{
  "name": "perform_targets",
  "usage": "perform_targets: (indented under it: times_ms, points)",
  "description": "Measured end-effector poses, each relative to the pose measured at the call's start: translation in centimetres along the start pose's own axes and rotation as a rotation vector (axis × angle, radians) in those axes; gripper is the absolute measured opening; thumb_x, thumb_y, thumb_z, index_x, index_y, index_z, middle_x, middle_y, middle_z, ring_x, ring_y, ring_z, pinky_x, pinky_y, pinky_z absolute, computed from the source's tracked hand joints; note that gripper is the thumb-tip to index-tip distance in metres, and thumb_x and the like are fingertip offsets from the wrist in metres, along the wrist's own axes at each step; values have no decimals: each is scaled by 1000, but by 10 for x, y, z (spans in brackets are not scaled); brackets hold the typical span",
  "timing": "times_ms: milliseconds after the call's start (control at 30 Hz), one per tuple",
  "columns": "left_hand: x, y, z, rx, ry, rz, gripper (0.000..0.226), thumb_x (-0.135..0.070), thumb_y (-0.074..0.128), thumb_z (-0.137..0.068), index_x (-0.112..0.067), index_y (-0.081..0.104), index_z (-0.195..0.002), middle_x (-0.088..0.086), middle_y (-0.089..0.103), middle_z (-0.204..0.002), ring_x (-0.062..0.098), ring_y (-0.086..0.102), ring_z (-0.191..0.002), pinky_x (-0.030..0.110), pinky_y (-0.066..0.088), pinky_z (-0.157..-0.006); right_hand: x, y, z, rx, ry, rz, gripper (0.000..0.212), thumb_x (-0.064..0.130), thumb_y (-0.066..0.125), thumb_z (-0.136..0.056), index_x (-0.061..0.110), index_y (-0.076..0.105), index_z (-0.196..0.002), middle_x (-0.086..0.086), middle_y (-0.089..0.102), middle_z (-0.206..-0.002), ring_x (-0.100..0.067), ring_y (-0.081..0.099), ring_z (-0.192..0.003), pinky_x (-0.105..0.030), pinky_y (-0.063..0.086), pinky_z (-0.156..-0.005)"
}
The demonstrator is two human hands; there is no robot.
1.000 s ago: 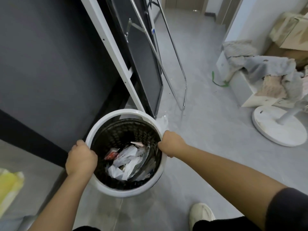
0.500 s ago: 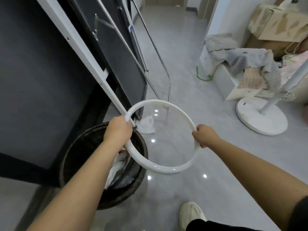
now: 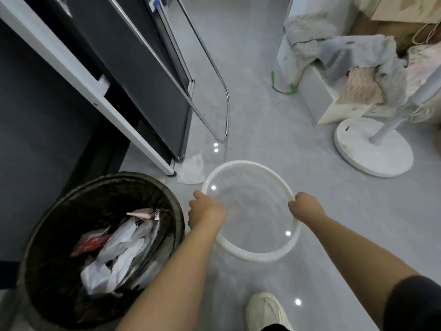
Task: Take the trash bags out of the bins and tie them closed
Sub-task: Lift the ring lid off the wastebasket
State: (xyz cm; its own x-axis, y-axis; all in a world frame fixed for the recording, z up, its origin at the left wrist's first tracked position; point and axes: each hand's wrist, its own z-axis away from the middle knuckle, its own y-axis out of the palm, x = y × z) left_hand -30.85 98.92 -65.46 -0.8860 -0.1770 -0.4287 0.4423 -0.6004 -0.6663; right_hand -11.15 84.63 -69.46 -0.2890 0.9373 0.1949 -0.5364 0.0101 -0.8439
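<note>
Both grips closed on the ring [image 3: 250, 255], left hand [image 3: 205, 211] and right hand [image 3: 306, 207] at opposite sides, low over the floor. Bag [image 3: 47, 235] in the bin [image 3: 31, 299], left of the ring, nearer the left hand.

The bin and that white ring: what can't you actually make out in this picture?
- Head view: whether the white ring rests on the floor or hangs just above it.
- Bottom of the bin: covered by the trash inside.
- Left hand fingers: curled under the ring, hidden by the hand itself.
- Shoe: cut off by the bottom edge.
- Red packet's print: too small to read.
</note>
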Motion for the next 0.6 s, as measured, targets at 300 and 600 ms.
perform_targets:
  times_ms: [300, 600]
  points:
    - [58, 69, -31, 84, -205, 114, 51, -10, 42, -90, -6, 36, -141, 16, 43, -140, 35, 50, -120, 39, 43, -95, -20, 62, -26, 130, 7, -153, 28, 20, 52, -84, 3, 59, -106, -13, 61, -99, -28, 54, -84, -28, 41, -72]
    - [76, 86, -57, 96, -181, 234, 53, -2, 39, -88, -7, 37, -141, 17, 50, -137, 36, 50, -121, 35, 40, -97, -21, 81, -27, 128, 1, -309, 27, 18, 53, -84, 3, 56, -106, -9, 59, -95, -25, 54, -85, -28, 39, -71]
